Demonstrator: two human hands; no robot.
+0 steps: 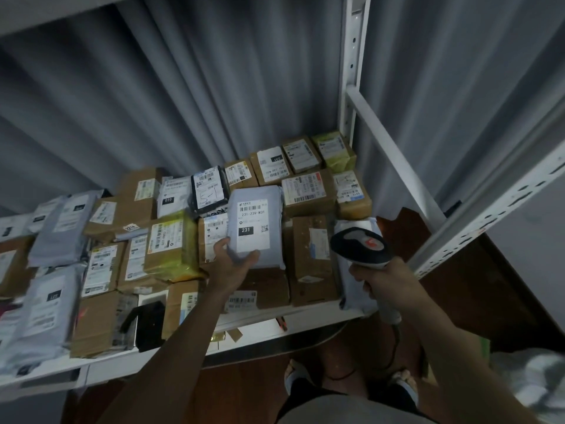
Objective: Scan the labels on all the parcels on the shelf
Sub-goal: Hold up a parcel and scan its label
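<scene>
**Grey Parcel Held Up, Scanner at the Ready**

On the white shelf [305, 319], seen from the head camera, cardboard boxes and plastic mailers lie packed edge to edge, most with their printed labels facing up. Near the middle of the shelf the left hand [234, 261] grips the near end of a grey parcel [256, 224] — thumb on the left edge, fingers [252, 257] curled up over the lower edge of its white label [253, 223]. That label faces the camera and reads "231-239-K01", with a black block marked "231" and a small square code beside it. The parcel rests over brown boxes behind and beneath it.

To the right, the right hand [383, 281] is clenched around the pale handle of a barcode scanner [360, 247], whose black-and-grey head with a red mark on top sits above the shelf's right end, just beside the grey parcel and apart from it. A cord runs down from the handle's base toward the floor.

Further along — a black mailer [210, 191] with handwriting on its label lies just left of the grey parcel's far end, and a yellow-taped box [172, 243] sits left of the left hand. A white upright post [351, 65] rises at the shelf's back right corner against grey corrugated wall. Below the shelf edge, feet in sandals stand on a red-brown floor.
</scene>
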